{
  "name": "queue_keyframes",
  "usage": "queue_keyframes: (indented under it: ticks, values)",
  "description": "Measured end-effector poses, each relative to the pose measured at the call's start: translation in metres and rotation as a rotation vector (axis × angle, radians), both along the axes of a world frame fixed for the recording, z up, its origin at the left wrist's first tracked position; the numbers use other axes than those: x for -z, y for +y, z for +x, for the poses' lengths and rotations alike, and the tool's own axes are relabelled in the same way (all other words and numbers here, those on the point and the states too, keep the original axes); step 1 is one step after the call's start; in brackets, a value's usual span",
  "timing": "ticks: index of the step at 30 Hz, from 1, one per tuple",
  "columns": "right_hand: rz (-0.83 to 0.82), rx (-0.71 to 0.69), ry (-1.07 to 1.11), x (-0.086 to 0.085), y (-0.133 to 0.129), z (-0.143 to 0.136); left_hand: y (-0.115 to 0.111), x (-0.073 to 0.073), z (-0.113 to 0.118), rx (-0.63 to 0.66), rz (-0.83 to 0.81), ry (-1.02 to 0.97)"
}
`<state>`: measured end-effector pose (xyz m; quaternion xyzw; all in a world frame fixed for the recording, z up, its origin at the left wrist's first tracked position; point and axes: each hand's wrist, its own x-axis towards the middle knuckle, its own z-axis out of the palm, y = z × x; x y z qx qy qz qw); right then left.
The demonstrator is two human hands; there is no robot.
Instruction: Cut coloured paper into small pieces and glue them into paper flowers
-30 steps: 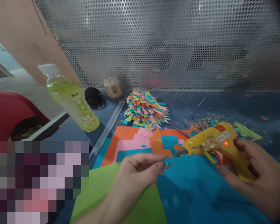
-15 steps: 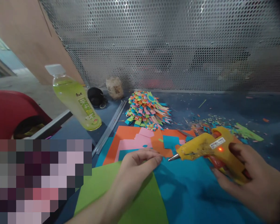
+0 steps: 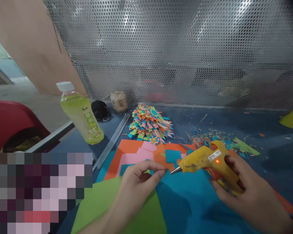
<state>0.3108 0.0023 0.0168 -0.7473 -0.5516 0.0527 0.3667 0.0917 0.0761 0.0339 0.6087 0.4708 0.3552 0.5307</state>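
My right hand (image 3: 244,188) is wrapped round a yellow hot glue gun (image 3: 197,159) with a glowing orange light on its side. Its metal nozzle points left, close to the fingertips of my left hand (image 3: 141,178). Thumb and forefinger of that hand are pinched together; whatever lies between them is too small to make out. Beneath the hands lie a green paper sheet (image 3: 117,208) and a blue paper sheet (image 3: 180,198). Just beyond, smaller paper pieces in pink (image 3: 132,159), orange and blue overlap. A many-coloured craft of layered paper strips (image 3: 148,125) stands behind them.
A bottle of yellow-green drink (image 3: 81,117) stands at left, beside clear glue sticks (image 3: 112,143). Paper scraps (image 3: 210,136) are strewn at right. A perforated metal panel (image 3: 161,42) closes the back. A red chair (image 3: 17,120) is at far left, above a blurred-out patch.
The view has tilted up and turned slightly right. The glue gun and my right hand sit a little closer to my left fingertips. A yellow object has come into view at far right.
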Motion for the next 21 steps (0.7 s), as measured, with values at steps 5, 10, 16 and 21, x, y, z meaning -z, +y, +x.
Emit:
queue_keyframes:
  ticks: [5,10,16,21]
  values:
    - [0.030,-0.093,-0.048,0.0037,0.0027,0.0104,0.0020,0.0028,0.0002,0.010,0.013,-0.038]
    - [0.028,-0.112,-0.025,-0.0012,0.0031,0.0069,0.0049,0.0061,0.0009,0.007,-0.054,-0.112]
    - [-0.004,-0.133,-0.044,-0.0009,0.0026,0.0089,0.0069,0.0091,0.0013,0.038,-0.113,-0.137]
    - [0.018,-0.096,-0.069,-0.0029,0.0011,0.0072,0.0061,0.0077,-0.0009,0.058,-0.213,-0.216]
